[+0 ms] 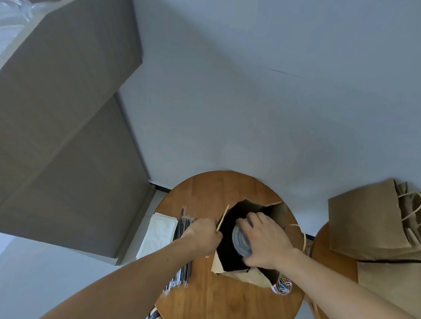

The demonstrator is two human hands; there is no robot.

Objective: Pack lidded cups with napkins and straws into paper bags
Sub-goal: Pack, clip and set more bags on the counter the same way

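Inside the open brown paper bag (273,212), the right hand (266,239) curls its fingers and thumb round a grey-lidded cup (240,240), its rim level with the bag's mouth. Just left of that grip, the left hand (205,235) pinches the bag's rim, holding it apart. Left of this hand lie plastic-wrapped straws (182,236) and a stack of white paper napkins (159,232) on the round wooden table (212,303). Below the right wrist sits a tub of coloured paper clips (283,286); well to its right lie flat brown handled bags (368,219).

Most of cup (240,240) hidden inside bag (278,213)
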